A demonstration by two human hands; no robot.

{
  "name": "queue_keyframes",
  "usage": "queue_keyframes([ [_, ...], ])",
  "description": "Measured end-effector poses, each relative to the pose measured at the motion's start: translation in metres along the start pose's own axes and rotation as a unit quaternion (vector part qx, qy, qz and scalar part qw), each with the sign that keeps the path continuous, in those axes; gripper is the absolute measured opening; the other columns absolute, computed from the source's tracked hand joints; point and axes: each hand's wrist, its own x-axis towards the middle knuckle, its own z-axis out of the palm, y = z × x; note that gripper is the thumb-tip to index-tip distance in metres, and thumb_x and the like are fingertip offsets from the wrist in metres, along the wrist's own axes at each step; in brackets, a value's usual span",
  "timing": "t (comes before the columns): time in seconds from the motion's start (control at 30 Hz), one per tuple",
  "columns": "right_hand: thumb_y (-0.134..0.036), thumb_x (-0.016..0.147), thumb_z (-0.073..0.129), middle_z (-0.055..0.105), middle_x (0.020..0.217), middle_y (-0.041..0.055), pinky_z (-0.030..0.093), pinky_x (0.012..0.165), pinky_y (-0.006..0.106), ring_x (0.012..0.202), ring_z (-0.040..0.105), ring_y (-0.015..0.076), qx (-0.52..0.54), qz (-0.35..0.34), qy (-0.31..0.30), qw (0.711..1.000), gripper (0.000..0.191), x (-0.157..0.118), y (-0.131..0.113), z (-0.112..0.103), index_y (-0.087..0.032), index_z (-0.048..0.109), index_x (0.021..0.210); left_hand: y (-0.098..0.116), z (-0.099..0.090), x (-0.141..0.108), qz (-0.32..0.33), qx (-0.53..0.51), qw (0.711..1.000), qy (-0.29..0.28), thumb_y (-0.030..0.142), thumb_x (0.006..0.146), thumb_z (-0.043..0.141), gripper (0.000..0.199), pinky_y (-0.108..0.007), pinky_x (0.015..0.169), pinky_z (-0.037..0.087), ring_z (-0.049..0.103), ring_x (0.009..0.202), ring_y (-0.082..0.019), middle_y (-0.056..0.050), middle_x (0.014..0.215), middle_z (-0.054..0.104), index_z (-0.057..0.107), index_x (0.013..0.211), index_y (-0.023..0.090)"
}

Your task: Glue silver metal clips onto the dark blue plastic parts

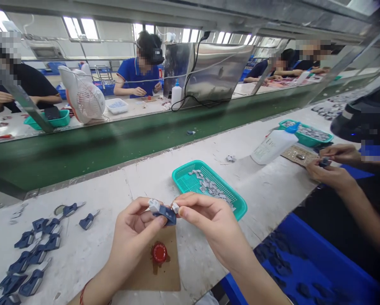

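Left hand: the left hand (135, 237) is grasping the blue part (167, 215) between thumb and fingers; a pale piece (154, 206) shows at its upper left end.
Right hand: the right hand (212, 218) is pinching a small white piece (175, 207) close to the right end of the blue part; whether they touch, I cannot tell.
Board: the brown board (169, 275) lies below the hands, and on it is a red cap (160, 252) with a dark wet stain around.
Basket: the green basket (242, 206), holding grey pieces (209, 185), stands just beyond the right hand, whose fingers cover a bit of its near rim.
Table: on the white table (91, 250), the finished-looking surface is bare between the board and the group of blue parts (37, 254) at left. More open room is between the basket and the far edge, along the green belt (113, 152).
Near edge: at lower right the table ends, and below it is a blue bin (311, 271) with dark parts inside.
Neighbour: at right, a co-worker's hands (330, 169) hold a small dark part.
Writing: the white bottle (269, 146) with blue cap carries printed green lines, too small for reading.
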Motion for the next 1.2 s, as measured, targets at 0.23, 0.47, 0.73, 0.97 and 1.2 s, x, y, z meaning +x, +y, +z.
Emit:
queue_keyframes([
  [0.23, -0.027, 0.079, 0.074, 0.071, 0.089, 0.0046, 0.058, 0.079, 0.033, 0.087, 0.067, 0.0188, -0.071, -0.023, -0.011, 0.997, 0.006, -0.005, -0.002, 0.002, -0.022, 0.077, 0.082, -0.002, 0.000, -0.005, 0.006, 0.011, 1.000, 0.002, 0.025, 0.079, 0.075, 0.010, -0.026, 0.074, 0.061, 0.073, 0.079, -0.018, -0.003, 0.084, 0.075, 0.070, 0.085, 0.019],
  [0.47, -0.022, 0.081, 0.071, 0.073, 0.086, 0.0031, 0.054, 0.081, 0.034, 0.085, 0.067, 0.0191, -0.182, -0.042, -0.021, 0.982, 0.007, -0.007, -0.009, 0.001, -0.024, 0.078, 0.081, -0.003, 0.001, -0.007, 0.027, 0.070, 0.997, 0.021, 0.026, 0.076, 0.077, 0.009, -0.027, 0.074, 0.062, 0.073, 0.081, -0.020, -0.005, 0.085, 0.075, 0.072, 0.082, 0.021],
  [0.73, -0.029, 0.069, 0.082, 0.071, 0.082, 0.0035, 0.056, 0.077, 0.030, 0.083, 0.069, 0.0183, 0.021, 0.037, 0.006, 0.999, 0.012, -0.018, 0.022, 0.000, -0.020, 0.074, 0.073, -0.013, -0.004, -0.017, -0.050, 0.103, 0.993, 0.031, 0.040, 0.072, 0.078, 0.031, -0.038, 0.086, 0.061, 0.073, 0.099, -0.031, -0.009, 0.101, 0.078, 0.079, 0.098, 0.023],
  [0.97, -0.028, 0.074, 0.078, 0.074, 0.093, 0.0084, 0.057, 0.077, 0.031, 0.094, 0.071, 0.0229, 0.002, 0.027, 0.048, 0.998, 0.011, -0.036, 0.052, 0.018, -0.018, 0.074, 0.077, -0.029, 0.000, -0.037, -0.130, 0.055, 0.988, 0.070, 0.047, 0.062, 0.084, 0.053, -0.040, 0.088, 0.061, 0.072, 0.100, -0.033, -0.011, 0.109, 0.077, 0.075, 0.107, 0.022],
  [1.2, -0.016, 0.086, 0.059, 0.077, 0.090, 0.0048, 0.056, 0.074, 0.031, 0.085, 0.071, 0.0196, -0.320, -0.026, 0.024, 0.947, 0.018, -0.005, 0.044, -0.046, -0.021, 0.076, 0.092, -0.042, -0.055, -0.011, -0.122, 0.214, 0.962, 0.113, 0.053, 0.060, 0.081, 0.051, -0.040, 0.086, 0.061, 0.071, 0.101, -0.034, -0.010, 0.099, 0.079, 0.075, 0.098, 0.020],
])
